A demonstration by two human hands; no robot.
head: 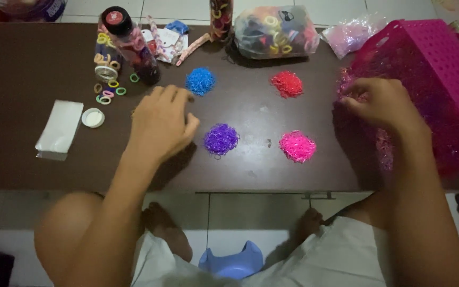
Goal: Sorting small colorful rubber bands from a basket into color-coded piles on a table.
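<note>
Dark brown and smooth, the counter (38, 69) spans the frame above a pale tiled floor, and the person's knees show at the bottom edge. At far left lies a flat, clear plastic packet (59, 129), with a round white lid (92, 117) just beside it. Above these, in the upper left, a clear jar (131, 45) with a dark cap leans tilted, and small soft hair rings (107, 94) in yellow, green and pink lie scattered at its foot.

The left hand (160, 125) rests left of centre, knuckles up, fingers curled loosely down onto the counter; its grip holds nothing that I can see, though the fingertips are hidden under the hand. Just right of it sit two fuzzy heaps of tiny elastic bands: a blue heap (200, 81) above and a purple heap (221, 139) below, the purple one near the thumb. Further right come a red heap (287, 84) and a pink heap (297, 146), each well apart from the others.

At upper centre a bulging clear bag (274, 31) holds mixed coloured rings. The right hand (381, 101) reaches into a glittery pink mass of bands (346, 79) at the mouth of a tipped magenta plastic basket (442, 69) with perforated walls; its fingers are pinched together in that mass.
</note>
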